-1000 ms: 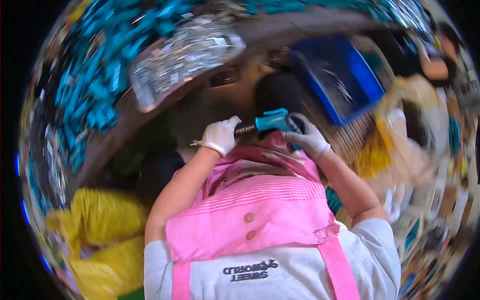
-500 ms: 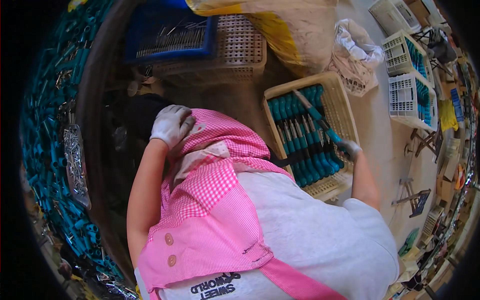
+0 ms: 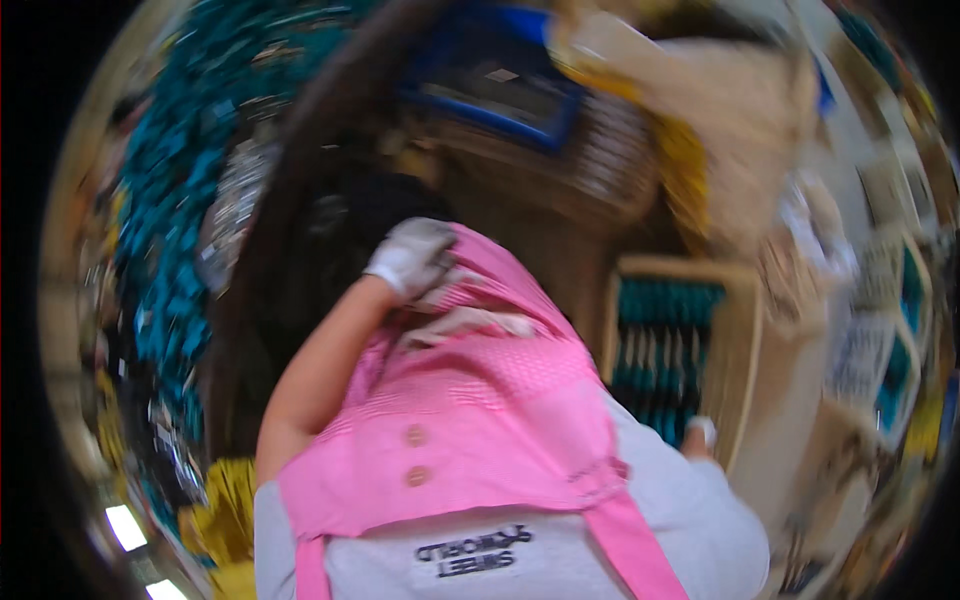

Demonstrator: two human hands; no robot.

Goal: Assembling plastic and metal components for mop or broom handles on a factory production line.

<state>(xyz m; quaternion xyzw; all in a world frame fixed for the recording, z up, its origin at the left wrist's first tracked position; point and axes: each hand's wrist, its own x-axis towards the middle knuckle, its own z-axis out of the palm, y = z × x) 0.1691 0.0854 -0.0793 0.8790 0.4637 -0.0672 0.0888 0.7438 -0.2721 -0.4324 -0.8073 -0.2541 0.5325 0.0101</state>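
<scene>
My left hand [image 3: 415,258], in a white glove, lies on the knee of my pink apron [image 3: 500,400], fingers laid over the cloth and holding nothing. My right hand [image 3: 700,436] is low at the near right of a cream plastic crate [image 3: 738,370]; only a small white-gloved part shows, and its fingers are smeared. Inside the crate are rows of teal-handled tools [image 3: 665,300] with black middles and pale metal parts. Whether my right hand touches one of them cannot be made out. Motion blurs the whole picture.
To the left, a bench holds a heap of teal tubular parts [image 3: 170,270] and a tray of small metal pieces [image 3: 240,200]. A blue tray [image 3: 555,130] sits on a perforated crate [image 3: 620,150] ahead. A big yellow-and-tan sack [image 3: 740,120] and white crates [image 3: 862,365] stand right.
My view has swung, so the scene sits further right and is blurred. The teal tool in my right hand, earlier slanting over the crate, no longer shows there. My left hand stays on my knee.
</scene>
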